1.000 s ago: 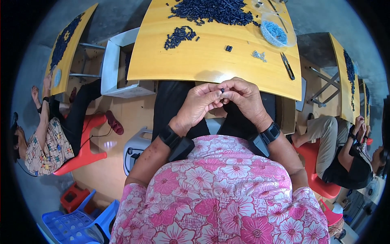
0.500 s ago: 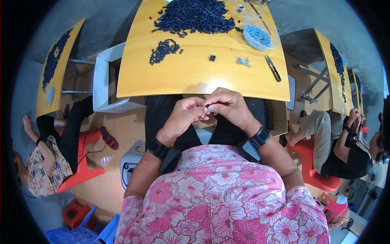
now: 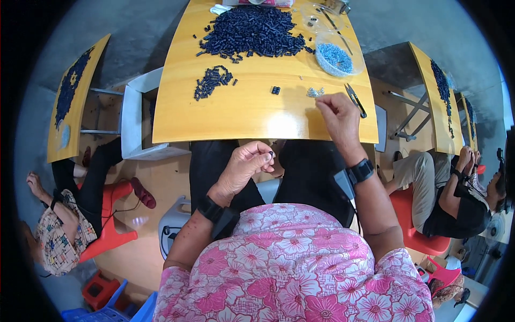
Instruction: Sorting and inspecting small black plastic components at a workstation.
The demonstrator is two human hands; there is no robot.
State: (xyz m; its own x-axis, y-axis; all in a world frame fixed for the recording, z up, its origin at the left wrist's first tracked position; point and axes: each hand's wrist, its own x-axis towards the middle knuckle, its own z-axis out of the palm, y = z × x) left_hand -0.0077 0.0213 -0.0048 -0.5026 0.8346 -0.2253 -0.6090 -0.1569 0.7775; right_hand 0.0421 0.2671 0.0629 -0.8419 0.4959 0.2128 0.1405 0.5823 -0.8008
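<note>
My left hand [image 3: 244,166] is in front of the table edge, its thumb and fingertips pinched on a small black tube-like piece [image 3: 271,154]. Over the right front of the table is my right hand [image 3: 341,119]. Its fingers are bent together beside a little heap of small silvery pieces [image 3: 315,93]; whether anything is between them is hidden. Black-handled thread snips [image 3: 355,100] lie just right of that hand. A few black pieces [image 3: 275,90] stand together at the table's middle, with a small heap of black tube pieces [image 3: 212,83] to their left.
A large pile of black pieces [image 3: 252,32] covers the far part of the yellow table [image 3: 236,121]. A clear round tub [image 3: 348,71] of small blue pieces stands at the far right. An open box [image 3: 133,115] is left of the table. Other people sit at tables on both sides.
My right hand has left my left hand and moved forward and right, over the table by the silvery pieces. My left hand still pinches the black piece, slightly lower in view.
</note>
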